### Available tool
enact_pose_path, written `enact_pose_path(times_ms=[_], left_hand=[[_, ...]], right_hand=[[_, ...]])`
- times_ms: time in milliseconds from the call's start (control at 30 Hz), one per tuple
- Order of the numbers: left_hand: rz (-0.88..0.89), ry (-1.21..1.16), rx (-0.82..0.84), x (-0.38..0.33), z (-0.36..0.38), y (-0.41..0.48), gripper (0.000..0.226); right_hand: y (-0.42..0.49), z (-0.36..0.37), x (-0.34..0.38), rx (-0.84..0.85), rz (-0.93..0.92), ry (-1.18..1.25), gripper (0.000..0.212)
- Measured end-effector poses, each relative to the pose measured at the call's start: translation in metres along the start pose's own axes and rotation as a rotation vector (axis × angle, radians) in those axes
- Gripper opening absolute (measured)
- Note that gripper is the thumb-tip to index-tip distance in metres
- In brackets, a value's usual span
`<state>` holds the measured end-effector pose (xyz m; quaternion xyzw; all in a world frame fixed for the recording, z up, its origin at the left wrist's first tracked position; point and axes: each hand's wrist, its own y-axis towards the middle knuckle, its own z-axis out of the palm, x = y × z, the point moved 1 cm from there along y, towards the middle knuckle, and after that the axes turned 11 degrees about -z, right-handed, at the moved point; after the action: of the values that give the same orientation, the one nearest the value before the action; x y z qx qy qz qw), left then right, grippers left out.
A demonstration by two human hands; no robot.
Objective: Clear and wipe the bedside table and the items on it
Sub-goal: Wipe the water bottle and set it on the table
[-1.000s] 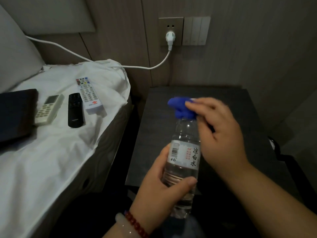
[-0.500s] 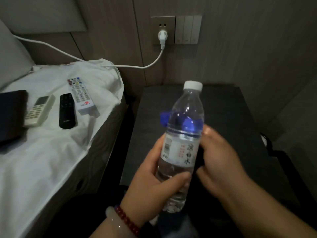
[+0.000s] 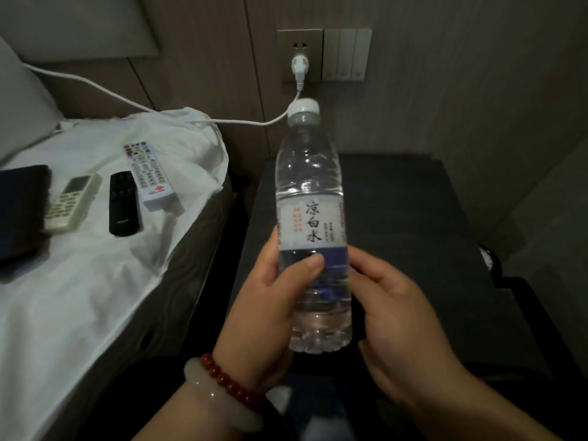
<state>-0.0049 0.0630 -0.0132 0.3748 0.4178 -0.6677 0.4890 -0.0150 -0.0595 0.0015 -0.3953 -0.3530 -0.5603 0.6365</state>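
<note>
My left hand [image 3: 270, 300] grips the water bottle [image 3: 310, 186] round its lower half, thumb across the front just under the label. The bottle stands upright, long axis vertical, white cap [image 3: 303, 107] at the far end, held in the air above the near edge of the dark tabletop [image 3: 429, 211]. My right hand [image 3: 397, 310] touches its right side, fingers curled round behind it. A blue patch [image 3: 334, 257] shows through the water there. I take it for the cloth, but cannot tell exactly what those fingers pinch. The unwiped length runs up and away from both hands, so I judge the right hand, nearer the bare side, should travel along that axis. The remotes [image 3: 148, 175] lie on the bed [image 3: 79, 297], far left.
</note>
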Motion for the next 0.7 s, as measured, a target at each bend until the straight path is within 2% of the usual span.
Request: enact_pose_path(times_ms=[133,233,300,367,467,567,700], left_hand=[[-0.042,-0.022,-0.007,0.01,0.003,-0.002,0.06],[-0.046,-0.092,-0.011,0.012,0.009,-0.002,0.062],[-0.031,-0.189,-0.03,0.002,0.005,0.002,0.071],[0.007,-0.213,-0.097,-0.013,-0.002,0.009,0.076],[0.144,-0.115,-0.189,-0.021,-0.001,0.02,0.057],[0.274,0.154,-0.319,-0.011,0.005,0.02,0.063],[0.425,0.499,-0.468,-0.007,0.004,0.018,0.058]], right_hand=[[0.027,-0.004,0.013,-0.188,-0.143,0.035,0.032],[0.025,-0.003,0.014,-0.125,-0.272,-0.186,0.034],[0.0,-0.006,0.001,-0.067,-0.298,-0.361,0.039],[-0.022,-0.004,-0.01,-0.075,-0.293,-0.409,0.044],[-0.015,-0.007,-0.022,-0.182,-0.121,-0.175,0.039],[0.007,-0.006,-0.023,-0.234,0.12,0.138,0.03],[0.005,-0.001,-0.023,-0.223,0.225,0.283,0.025]])
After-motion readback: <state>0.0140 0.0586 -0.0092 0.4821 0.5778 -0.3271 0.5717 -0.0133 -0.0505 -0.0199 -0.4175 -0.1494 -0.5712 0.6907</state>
